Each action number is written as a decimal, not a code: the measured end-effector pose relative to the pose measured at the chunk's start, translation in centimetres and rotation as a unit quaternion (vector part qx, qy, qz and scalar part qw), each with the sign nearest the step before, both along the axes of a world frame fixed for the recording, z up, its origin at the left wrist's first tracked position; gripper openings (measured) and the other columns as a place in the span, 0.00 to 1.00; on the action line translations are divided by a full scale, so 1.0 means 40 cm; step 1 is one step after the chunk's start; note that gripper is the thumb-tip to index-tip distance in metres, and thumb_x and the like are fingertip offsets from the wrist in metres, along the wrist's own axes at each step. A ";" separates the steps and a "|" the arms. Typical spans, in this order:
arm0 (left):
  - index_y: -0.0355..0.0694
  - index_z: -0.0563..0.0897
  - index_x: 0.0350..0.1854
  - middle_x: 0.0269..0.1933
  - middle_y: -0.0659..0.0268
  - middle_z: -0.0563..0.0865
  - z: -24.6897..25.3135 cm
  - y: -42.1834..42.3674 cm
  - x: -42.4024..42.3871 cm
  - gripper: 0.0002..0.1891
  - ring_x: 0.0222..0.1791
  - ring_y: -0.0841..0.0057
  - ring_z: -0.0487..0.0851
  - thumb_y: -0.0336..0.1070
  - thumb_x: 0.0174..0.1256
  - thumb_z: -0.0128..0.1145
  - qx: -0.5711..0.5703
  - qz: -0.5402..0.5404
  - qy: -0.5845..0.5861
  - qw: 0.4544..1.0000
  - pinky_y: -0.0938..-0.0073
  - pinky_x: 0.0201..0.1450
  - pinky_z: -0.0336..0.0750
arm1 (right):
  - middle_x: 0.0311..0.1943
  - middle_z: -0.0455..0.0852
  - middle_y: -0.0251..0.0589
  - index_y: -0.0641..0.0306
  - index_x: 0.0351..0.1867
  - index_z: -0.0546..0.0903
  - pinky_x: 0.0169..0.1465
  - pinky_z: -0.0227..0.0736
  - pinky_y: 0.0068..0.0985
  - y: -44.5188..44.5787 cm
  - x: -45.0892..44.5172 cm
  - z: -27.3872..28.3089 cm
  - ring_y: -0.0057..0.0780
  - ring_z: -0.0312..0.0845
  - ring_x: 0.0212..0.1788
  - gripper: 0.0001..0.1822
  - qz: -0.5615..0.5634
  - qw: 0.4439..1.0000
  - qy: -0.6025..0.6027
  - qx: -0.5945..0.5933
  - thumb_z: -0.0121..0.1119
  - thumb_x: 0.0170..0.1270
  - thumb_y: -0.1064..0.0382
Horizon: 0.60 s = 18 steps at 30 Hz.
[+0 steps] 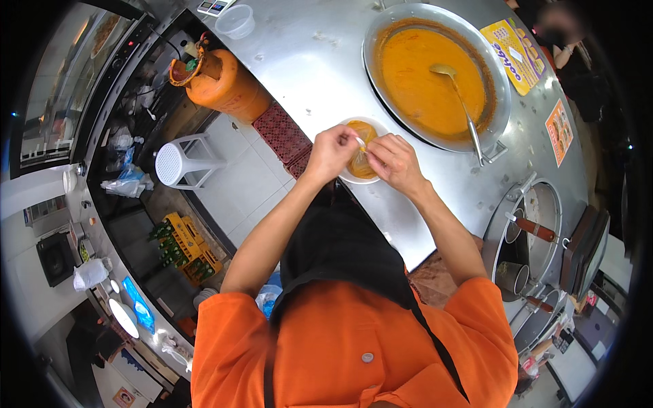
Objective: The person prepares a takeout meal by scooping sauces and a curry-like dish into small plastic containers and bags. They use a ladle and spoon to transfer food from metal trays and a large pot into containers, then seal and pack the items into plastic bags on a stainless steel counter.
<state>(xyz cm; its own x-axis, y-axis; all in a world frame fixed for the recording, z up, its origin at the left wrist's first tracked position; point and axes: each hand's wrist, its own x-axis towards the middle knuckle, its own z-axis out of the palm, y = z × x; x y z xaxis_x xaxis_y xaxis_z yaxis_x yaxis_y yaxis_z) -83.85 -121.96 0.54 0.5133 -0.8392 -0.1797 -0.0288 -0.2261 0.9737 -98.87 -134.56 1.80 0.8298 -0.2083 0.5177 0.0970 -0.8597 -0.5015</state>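
Note:
Both my hands pinch the gathered neck of a clear plastic bag (361,162) filled with orange sauce. My left hand (334,151) grips it from the left, and my right hand (392,157) from the right. Beneath the bag is a white bowl (352,178) on the steel table near its edge. Just beyond, up and to the right, stands a wide metal pan (375,84) of orange sauce with a metal ladle (467,115) resting in it, its handle over the rim.
On the steel table (306,66) are a clear plastic tub (235,23), a scale (215,6) and printed cards (515,56). Large pots (558,214) stand at the right. To the left are an orange gas cylinder (229,84) and a white stool (172,163). A person (581,76) is across the table.

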 end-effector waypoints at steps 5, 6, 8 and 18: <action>0.32 0.84 0.47 0.37 0.67 0.86 -0.019 0.011 -0.016 0.08 0.32 0.85 0.80 0.26 0.69 0.60 0.007 -0.031 -0.004 0.999 0.80 0.37 0.77 | 0.37 0.85 0.39 0.64 0.38 0.85 0.40 0.75 0.32 -0.002 -0.005 -0.008 0.37 0.81 0.38 0.11 -0.003 1.000 0.012 0.001 0.70 0.52 0.71; 0.32 0.85 0.47 0.38 0.66 0.87 -0.008 0.016 -0.012 0.08 0.34 0.84 0.81 0.26 0.69 0.60 0.008 -0.033 -0.029 0.999 0.79 0.39 0.77 | 0.37 0.85 0.39 0.64 0.38 0.85 0.40 0.75 0.32 0.003 0.009 -0.004 0.37 0.82 0.39 0.10 0.004 1.000 0.012 0.002 0.70 0.52 0.71; 0.32 0.86 0.47 0.41 0.64 0.88 0.011 0.006 -0.022 0.08 0.37 0.82 0.83 0.26 0.68 0.60 0.010 -0.034 -0.078 0.996 0.79 0.42 0.78 | 0.38 0.85 0.39 0.64 0.38 0.86 0.41 0.76 0.32 -0.004 -0.002 -0.012 0.37 0.81 0.39 0.11 0.002 1.000 0.018 -0.001 0.70 0.52 0.71; 0.44 0.90 0.38 0.43 0.62 0.89 0.033 0.071 -0.146 0.11 0.47 0.61 0.86 0.23 0.54 0.64 -0.200 -0.021 -0.271 0.942 0.62 0.52 0.82 | 0.43 0.85 0.48 0.67 0.44 0.88 0.52 0.78 0.35 0.031 -0.031 -0.005 0.46 0.81 0.48 0.18 -0.042 0.996 0.037 0.066 0.70 0.48 0.68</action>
